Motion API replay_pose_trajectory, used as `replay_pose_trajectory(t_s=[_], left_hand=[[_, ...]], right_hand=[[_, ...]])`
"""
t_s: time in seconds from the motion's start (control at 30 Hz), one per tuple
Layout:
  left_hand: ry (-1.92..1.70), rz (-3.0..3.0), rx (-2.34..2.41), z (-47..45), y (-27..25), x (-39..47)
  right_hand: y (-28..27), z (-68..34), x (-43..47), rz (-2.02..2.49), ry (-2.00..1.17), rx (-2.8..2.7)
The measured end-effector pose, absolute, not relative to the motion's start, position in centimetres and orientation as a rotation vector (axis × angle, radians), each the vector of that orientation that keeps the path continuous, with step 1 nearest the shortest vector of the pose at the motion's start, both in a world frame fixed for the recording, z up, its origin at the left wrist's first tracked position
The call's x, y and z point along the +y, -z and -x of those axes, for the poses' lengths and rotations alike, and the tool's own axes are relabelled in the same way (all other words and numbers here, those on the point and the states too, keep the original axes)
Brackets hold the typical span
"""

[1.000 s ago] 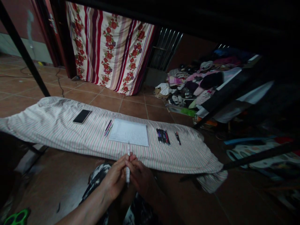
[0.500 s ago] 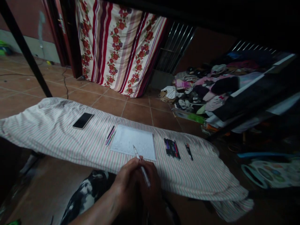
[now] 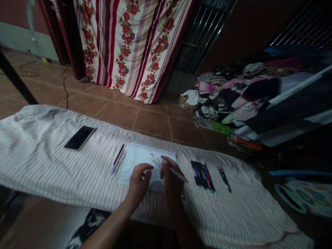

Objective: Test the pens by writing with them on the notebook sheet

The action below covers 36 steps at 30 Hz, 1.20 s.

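Note:
A white pen [image 3: 179,174] rests slanted in my right hand [image 3: 169,173], whose fingers are closed round it; its tip points up and left over the page. My left hand [image 3: 140,178] hovers at the near part of the spiral notebook [image 3: 145,154], thumb and curled fingers apart, with nothing between them. Whether it touches the paper I cannot tell. Faint marks show on the page, too blurred to read. Left of the notebook lie a few slim pens [image 3: 118,160], dark, pink and pale green. To its right is a row of several dark pens [image 3: 203,176].
A striped cloth [image 3: 101,166] covers the table. A phone [image 3: 80,138] lies at the left, and a single black pen [image 3: 224,178] at the right. Beyond are a tiled floor [image 3: 153,121], a flowered curtain [image 3: 132,52] and a heap of clothes [image 3: 241,93].
My hands were together at the notebook's near edge, both at the pen. Now they are apart and farther over the page; my left hand has let go, my right keeps the pen.

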<state>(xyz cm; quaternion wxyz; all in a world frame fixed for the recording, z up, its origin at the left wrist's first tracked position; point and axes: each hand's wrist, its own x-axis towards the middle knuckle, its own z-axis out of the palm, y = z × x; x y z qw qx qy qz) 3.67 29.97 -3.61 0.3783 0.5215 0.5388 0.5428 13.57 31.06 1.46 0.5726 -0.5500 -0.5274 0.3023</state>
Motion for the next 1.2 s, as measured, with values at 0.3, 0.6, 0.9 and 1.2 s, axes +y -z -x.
replay_pose_trajectory(t_s=[0.3,0.6,0.9,1.2], left_hand=[[-0.838,-2.176,1.962,-1.7,6.0,31.2],[-0.388,-2.274,2.048,-1.9,6.2,31.5],[-0.369,-2.282,2.056,-2.0,6.2,31.5],[-0.369,-2.289,2.055,-2.0,6.3,31.5]], right_hand=[[4.0,-11.3,38.5,1.326,-0.838,-1.241],[8.9,-11.0,41.2,1.464,-0.819,-1.331],[10.0,-11.3,41.8,1.471,-0.875,-1.310],[9.4,-11.2,41.9,1.443,-0.766,-1.446]])
